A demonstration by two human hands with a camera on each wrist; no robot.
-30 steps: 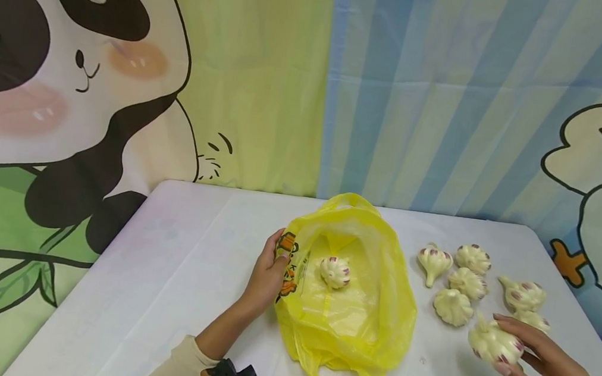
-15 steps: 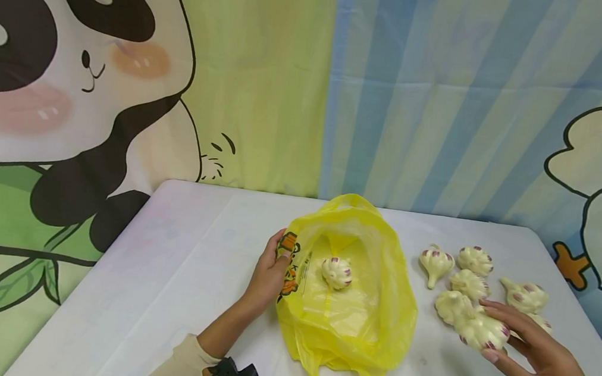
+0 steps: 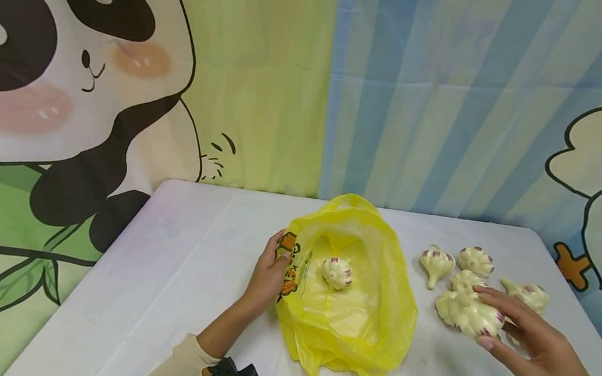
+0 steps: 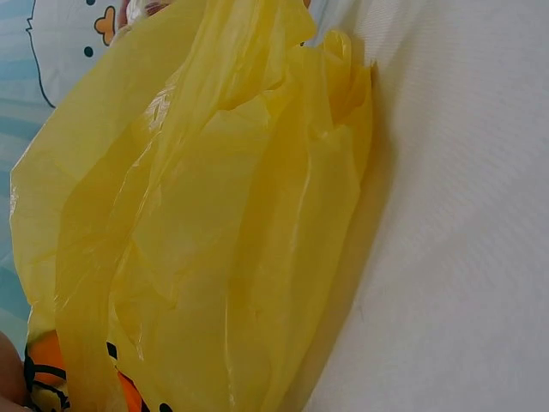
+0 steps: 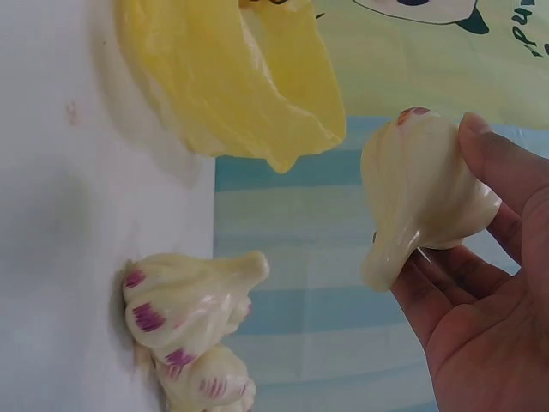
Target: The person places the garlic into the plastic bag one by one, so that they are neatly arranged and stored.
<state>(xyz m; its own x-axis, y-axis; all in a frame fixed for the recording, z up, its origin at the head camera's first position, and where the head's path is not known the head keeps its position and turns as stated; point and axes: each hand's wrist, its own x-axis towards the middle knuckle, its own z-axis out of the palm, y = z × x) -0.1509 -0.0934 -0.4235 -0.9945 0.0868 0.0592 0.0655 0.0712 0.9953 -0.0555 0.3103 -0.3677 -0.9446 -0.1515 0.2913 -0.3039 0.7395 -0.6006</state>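
A yellow plastic bag [image 3: 397,316] lies with its mouth spread towards me, and a garlic bulb [image 3: 336,273] rests inside it. My left hand [image 3: 267,277] grips the bag's left rim, thumb over the printed edge; the left wrist view mostly shows the yellow bag [image 4: 197,240]. To the right of the bag, my right hand [image 3: 540,346] holds another garlic bulb [image 3: 475,318] between thumb and fingers. In the right wrist view this held garlic bulb [image 5: 420,180] is off the table, its stem pointing down.
Several more garlic bulbs lie on the white table [image 3: 192,262] at the right, among them a bulb [image 3: 436,262] with its stem forward and another bulb [image 3: 476,261] behind. My right hand partly hides a further bulb [image 3: 530,295]. A patterned curtain [image 3: 256,88] hangs behind the table.
My right hand has moved left with its garlic bulb, which now overlaps other bulbs in the head view. My left hand and the bag look unmoved.
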